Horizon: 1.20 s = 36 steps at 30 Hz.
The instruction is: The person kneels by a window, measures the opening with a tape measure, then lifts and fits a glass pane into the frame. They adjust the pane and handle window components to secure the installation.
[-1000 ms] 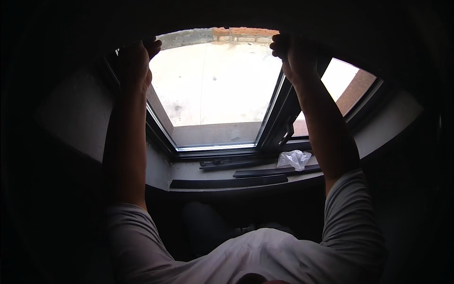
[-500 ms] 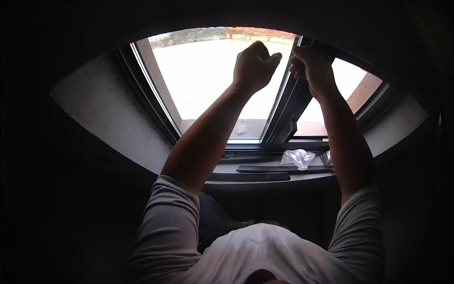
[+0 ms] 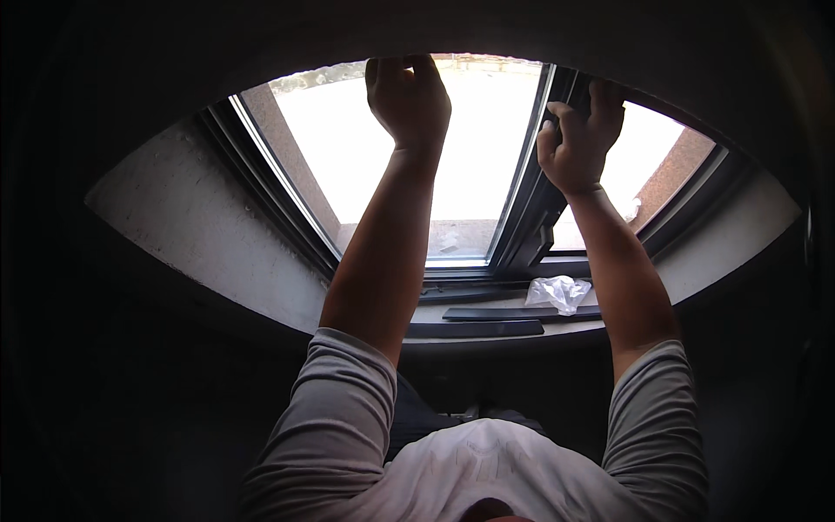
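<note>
The window (image 3: 400,200) fills the upper middle of the view, its glass bright against a dark room, and a dark upright frame bar (image 3: 532,200) splits it from a narrower pane to the right. Both arms reach up to its top edge. The left hand (image 3: 407,97) is curled at the upper rim of the large pane, fingers folded over something there, though the glare hides just what it grips. The right hand (image 3: 578,139) is closed round the top of the frame bar, thumb on the near side and fingers wrapped behind.

To work this well, both hands should pull or push evenly, so the sash does not twist in its track, with fingers kept clear of the gap where the frame bar meets the outer frame.

Below, on the sill (image 3: 696,261), lie two long dark strips (image 3: 474,329) and, just beside them, a crumpled clear plastic bag (image 3: 558,292), well clear of the hands.
</note>
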Tool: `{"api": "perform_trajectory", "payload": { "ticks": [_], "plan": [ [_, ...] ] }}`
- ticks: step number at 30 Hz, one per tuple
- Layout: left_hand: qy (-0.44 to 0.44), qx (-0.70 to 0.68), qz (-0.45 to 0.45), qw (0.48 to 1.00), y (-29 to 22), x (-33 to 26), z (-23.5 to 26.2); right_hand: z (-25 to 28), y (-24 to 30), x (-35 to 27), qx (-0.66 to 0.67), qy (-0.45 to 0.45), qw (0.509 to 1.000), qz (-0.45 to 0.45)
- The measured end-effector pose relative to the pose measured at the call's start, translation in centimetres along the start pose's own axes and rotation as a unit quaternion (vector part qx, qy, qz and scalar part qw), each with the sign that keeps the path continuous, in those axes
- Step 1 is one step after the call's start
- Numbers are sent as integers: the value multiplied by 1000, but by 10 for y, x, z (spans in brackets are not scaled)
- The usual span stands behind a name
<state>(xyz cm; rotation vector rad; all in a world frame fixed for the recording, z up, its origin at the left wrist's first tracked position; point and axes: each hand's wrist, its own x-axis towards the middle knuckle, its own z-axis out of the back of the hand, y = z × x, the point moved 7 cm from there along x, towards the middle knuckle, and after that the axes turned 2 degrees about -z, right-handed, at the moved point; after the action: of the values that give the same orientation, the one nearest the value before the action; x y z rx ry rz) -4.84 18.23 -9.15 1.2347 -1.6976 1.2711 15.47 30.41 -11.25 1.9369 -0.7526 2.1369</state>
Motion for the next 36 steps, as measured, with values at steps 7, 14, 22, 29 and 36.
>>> {"api": "perform_trajectory", "payload": {
  "ticks": [7,14,22,29,36],
  "plan": [
    [138,-9,66,988,5,-3,6,-7,0,-20,-58,13,998,-1],
    [62,-81,133,986,11,-13,3,-23,-12,-36,-30,85,994,-54],
    [-36,-5,59,998,3,-12,6,-22,-6,-35,-52,56,997,-17],
    [2,83,-17,996,-4,-2,0,-19,-4,-35,-57,56,997,-17],
    [79,69,-20,994,7,2,-4,-22,-5,-35,-55,65,996,-24]
  ]
}}
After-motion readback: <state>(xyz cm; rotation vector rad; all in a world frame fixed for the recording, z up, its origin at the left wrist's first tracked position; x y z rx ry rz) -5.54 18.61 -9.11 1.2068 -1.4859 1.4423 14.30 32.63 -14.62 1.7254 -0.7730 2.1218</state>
